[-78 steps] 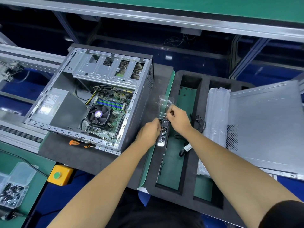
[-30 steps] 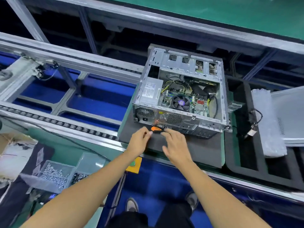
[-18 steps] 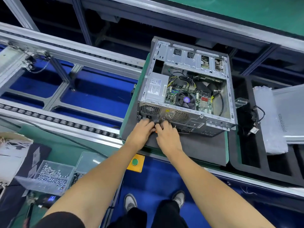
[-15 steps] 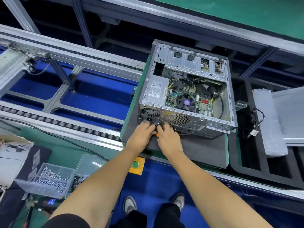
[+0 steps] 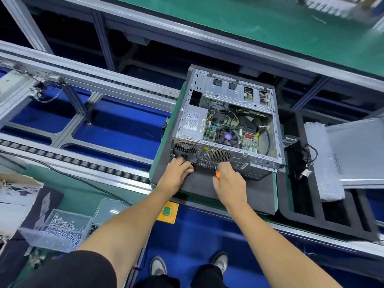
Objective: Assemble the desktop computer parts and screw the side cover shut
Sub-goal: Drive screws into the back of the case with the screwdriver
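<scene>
The open computer case (image 5: pixel 226 129) lies on its side on a dark foam mat (image 5: pixel 245 190), its rear panel facing the person. The left hand (image 5: pixel 176 173) rests on the mat with curled fingers against the rear panel by the power socket, holding nothing visible. The right hand (image 5: pixel 230 181) is clamped around an orange-handled screwdriver (image 5: pixel 217 175), mostly hidden in the fist. At three o'clock from the case, a black foam tray (image 5: pixel 307 206) holds a loose cable (image 5: pixel 307 159), a bubble-wrap sleeve (image 5: pixel 324 163) and the grey side cover (image 5: pixel 357 150). At eight o'clock, a clear box of screws (image 5: pixel 60 229) sits on the green bench (image 5: pixel 83 196). A yellow box with a green button (image 5: pixel 167 211) sits at six o'clock. Roller conveyor rails (image 5: pixel 83 161) run left over the blue floor.
</scene>
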The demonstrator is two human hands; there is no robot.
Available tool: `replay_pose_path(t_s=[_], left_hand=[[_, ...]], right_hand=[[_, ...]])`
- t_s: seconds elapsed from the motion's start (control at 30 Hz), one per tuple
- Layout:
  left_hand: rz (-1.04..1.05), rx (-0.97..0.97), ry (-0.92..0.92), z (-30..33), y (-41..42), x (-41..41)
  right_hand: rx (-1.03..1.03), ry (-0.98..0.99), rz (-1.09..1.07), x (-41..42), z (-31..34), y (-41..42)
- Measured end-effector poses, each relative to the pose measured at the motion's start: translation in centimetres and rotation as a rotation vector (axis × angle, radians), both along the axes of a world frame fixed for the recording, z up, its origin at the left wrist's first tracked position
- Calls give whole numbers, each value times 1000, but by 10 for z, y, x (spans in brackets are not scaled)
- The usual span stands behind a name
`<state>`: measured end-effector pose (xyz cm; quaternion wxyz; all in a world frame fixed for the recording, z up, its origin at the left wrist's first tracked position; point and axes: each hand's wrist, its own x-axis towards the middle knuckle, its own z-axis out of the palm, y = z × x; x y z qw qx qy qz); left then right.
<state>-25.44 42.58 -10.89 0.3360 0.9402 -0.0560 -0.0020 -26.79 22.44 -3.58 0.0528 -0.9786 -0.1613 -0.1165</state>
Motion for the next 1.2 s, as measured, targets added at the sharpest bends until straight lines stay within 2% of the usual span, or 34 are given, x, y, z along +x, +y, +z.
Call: replay_pose_path(t_s=[0.13,0.33,0.4,0.47,0.57,0.67,0.73,0.8,1.0,1.2], left_hand=[[144,-165,29,14,4,-2],[355,-358,-4,27,15,-11],[436,-411,3,30,15,-19],[466,-484,29,30,13,-29],[522,-778,100,30,-1,-45],[654,-1148,235,37,-23,-58],[681,-1348,320,42,-38,-65],[673,-1447,372,48,-48,-69],[664,-1565,351,61,-48,-67],[602,-1541,366,60,-44,-69]], right_hand=[[229,57,-115,-9,8,-17],[483,82,-156,-21,13,-27],[663,127,-204,-26,15,-25],[927,126,-240,-30,18,-18],[1304,74,-306,-39,22,-7],[1515,72,-370,-49,19,3],[1593,98,-401,-56,14,8],[1629,115,-419,-62,10,10],[1639,107,-433,-65,15,12],[1653,128,-463,-71,16,16]])
